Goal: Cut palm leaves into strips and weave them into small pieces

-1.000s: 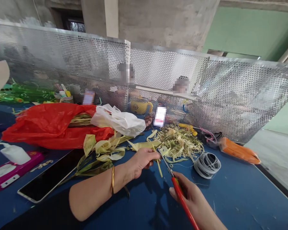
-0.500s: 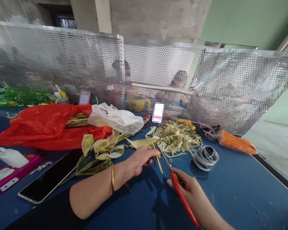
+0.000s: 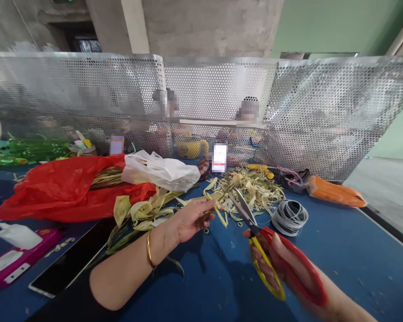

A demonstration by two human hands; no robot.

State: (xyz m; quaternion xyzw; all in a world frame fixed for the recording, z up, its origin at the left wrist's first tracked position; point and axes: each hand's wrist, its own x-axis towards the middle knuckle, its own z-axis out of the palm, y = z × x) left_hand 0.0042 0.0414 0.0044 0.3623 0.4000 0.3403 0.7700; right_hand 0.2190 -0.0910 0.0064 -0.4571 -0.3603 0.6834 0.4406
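Observation:
My left hand [image 3: 196,217] is closed in a pinch on a corn husk strip [image 3: 219,210], whose pale end sticks out past the fingertips. My right hand [image 3: 272,255] grips scissors [image 3: 255,230] with one red and one yellow handle. Their blades are spread apart, just right of the strip, and point toward a heap of husk trimmings [image 3: 251,188]. Larger pale green husk leaves [image 3: 147,205] lie left of my left hand, partly behind my forearm. A coil of grey-white cord [image 3: 289,218] rests beyond my right hand.
A red plastic bag [image 3: 53,188] with dried stalks and a white bag [image 3: 161,170] lie at left. Nearer are a dark phone [image 3: 74,257] and a magenta power strip [image 3: 23,255]. Perforated metal screens [image 3: 218,94] stand across the back, with people behind. An orange packet [image 3: 336,191] is at right.
The scissors have opened and turned, moving right, away from the strip. My left hand has shifted slightly left with the strip, and the head view has tilted a little.

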